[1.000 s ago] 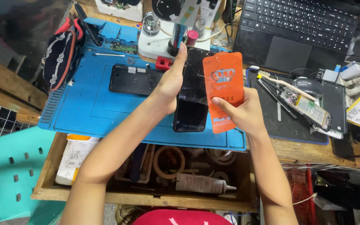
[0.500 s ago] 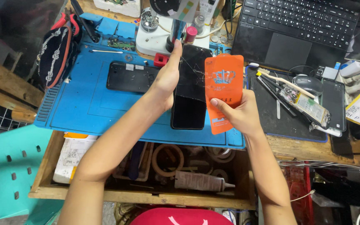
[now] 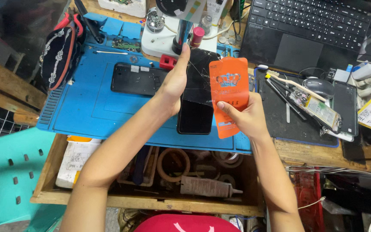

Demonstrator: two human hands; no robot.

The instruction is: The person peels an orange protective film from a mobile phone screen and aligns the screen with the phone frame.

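Note:
My left hand (image 3: 174, 83) grips the left edge of a black phone (image 3: 197, 96) with a cracked glass front, held upright over the blue work mat (image 3: 91, 107). My right hand (image 3: 242, 117) pinches an orange flat packet (image 3: 229, 92) with a crown print, held beside the phone's right edge and overlapping it slightly. A second black phone body (image 3: 136, 78), opened with its insides showing, lies on the mat to the left of my left hand.
A laptop (image 3: 310, 30) stands at the back right. On a dark mat (image 3: 280, 116) lie tools, a toothbrush (image 3: 290, 83), a mouse (image 3: 320, 87) and another dark phone (image 3: 345, 107). A microscope base (image 3: 164, 36) sits behind. An open drawer (image 3: 172, 172) holds tape rolls and a glue tube.
Both hands, with the phone and the orange packet, stay in nearly the same pose; the view has shifted slightly.

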